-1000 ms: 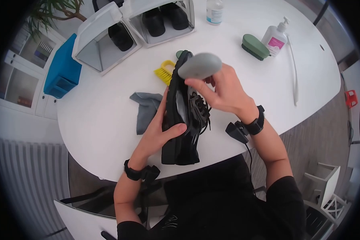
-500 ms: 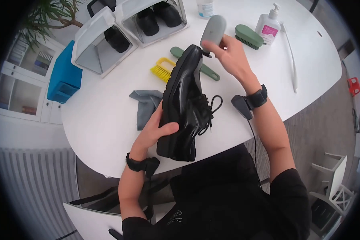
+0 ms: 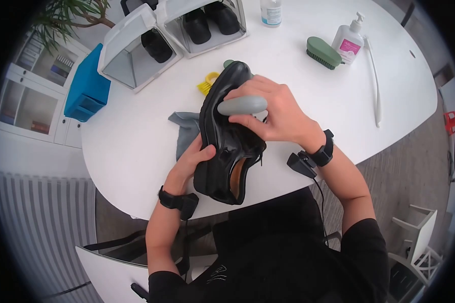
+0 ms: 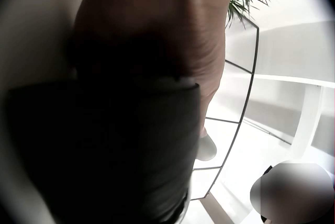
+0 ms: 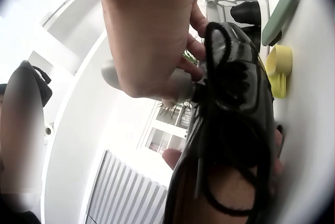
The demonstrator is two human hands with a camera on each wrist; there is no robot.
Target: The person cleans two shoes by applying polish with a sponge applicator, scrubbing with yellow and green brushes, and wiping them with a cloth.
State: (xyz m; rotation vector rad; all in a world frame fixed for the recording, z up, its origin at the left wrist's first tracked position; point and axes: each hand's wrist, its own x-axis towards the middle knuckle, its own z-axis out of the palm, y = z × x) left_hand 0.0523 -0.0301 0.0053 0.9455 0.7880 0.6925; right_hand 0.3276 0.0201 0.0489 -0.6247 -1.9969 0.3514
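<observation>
A black glossy lace-up shoe is held tilted on its side above the table, toe pointing away and its tan lining showing. My left hand grips it near the heel, thumb on the side and fingers going round behind the sole. My right hand holds a grey oval-handled tool over the front of the shoe by the laces. In the right wrist view, the tool's dark end meets the shoe's upper and loose laces hang nearby. The left wrist view is mostly blocked by a dark shape.
Behind the shoe lie a grey cloth and a yellow brush; a green handle lies beyond. A green brush, pump bottle and long white stick sit right. Shoe boxes stand behind.
The right hand swung outward past the toe with the grey tool, then came back to the shoe's front. The shoe has rolled so its opening shows more. The left hand keeps its grip.
</observation>
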